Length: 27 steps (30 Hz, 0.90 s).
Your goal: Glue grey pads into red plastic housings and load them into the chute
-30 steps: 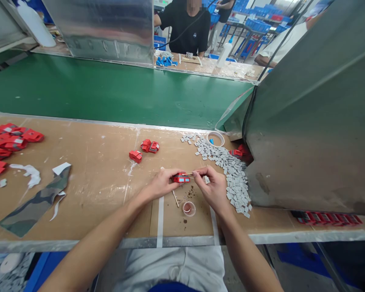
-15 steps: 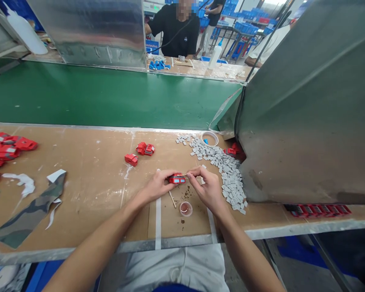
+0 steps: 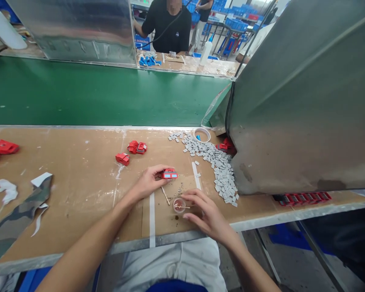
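Note:
My left hand (image 3: 149, 181) grips a small red plastic toy part (image 3: 170, 174) with pale blue window-like panels, held just above the table. My right hand (image 3: 207, 211) has its thumb and fingers apart, with nothing between them. Just left of those fingertips stands a small clear cup (image 3: 175, 201) with reddish contents. A thin stick (image 3: 185, 207) rests in the cup and sticks out over its rim towards my right hand. Another thin stick (image 3: 165, 196) lies on the table left of the cup, and dark specks are scattered around it.
Red toy parts lie beyond my left hand (image 3: 136, 147) and at the far left (image 3: 3, 146). Many small grey tiles (image 3: 222, 170) spread on the right, beside a tape roll (image 3: 202, 135). A metal panel (image 3: 292, 121) borders the right. Across the green belt (image 3: 109, 97) sits a person (image 3: 170, 28).
My right hand has moved down from the red toy part to the cup and let go of the thin stick, which now rests in the cup. My left hand keeps hold of the part.

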Each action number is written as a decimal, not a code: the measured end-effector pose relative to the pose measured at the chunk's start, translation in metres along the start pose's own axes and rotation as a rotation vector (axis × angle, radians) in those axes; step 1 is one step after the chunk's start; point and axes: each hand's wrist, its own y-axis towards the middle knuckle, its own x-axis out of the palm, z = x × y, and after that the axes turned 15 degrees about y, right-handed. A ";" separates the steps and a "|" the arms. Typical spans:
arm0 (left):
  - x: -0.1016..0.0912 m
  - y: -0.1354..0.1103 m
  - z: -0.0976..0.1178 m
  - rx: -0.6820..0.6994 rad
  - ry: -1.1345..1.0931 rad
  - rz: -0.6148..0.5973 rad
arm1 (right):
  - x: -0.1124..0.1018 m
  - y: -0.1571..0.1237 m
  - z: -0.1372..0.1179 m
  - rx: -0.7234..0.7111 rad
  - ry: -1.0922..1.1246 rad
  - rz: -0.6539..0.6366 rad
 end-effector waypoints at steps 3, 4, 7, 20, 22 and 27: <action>0.000 0.000 -0.001 -0.004 0.002 -0.013 | -0.024 0.024 0.015 0.045 -0.081 0.118; -0.001 0.000 -0.001 -0.004 0.007 -0.020 | -0.035 0.036 0.023 0.087 -0.142 0.187; -0.001 -0.001 0.000 0.004 0.027 -0.028 | -0.059 0.075 0.046 0.275 -0.329 0.219; -0.003 -0.002 0.006 0.030 0.109 -0.018 | -0.069 0.105 0.064 0.372 -0.311 0.173; -0.001 -0.003 0.007 0.035 0.095 -0.011 | -0.065 0.104 0.060 0.326 -0.155 0.192; 0.001 -0.002 0.005 0.023 0.036 -0.041 | -0.041 0.101 0.037 0.264 0.297 0.055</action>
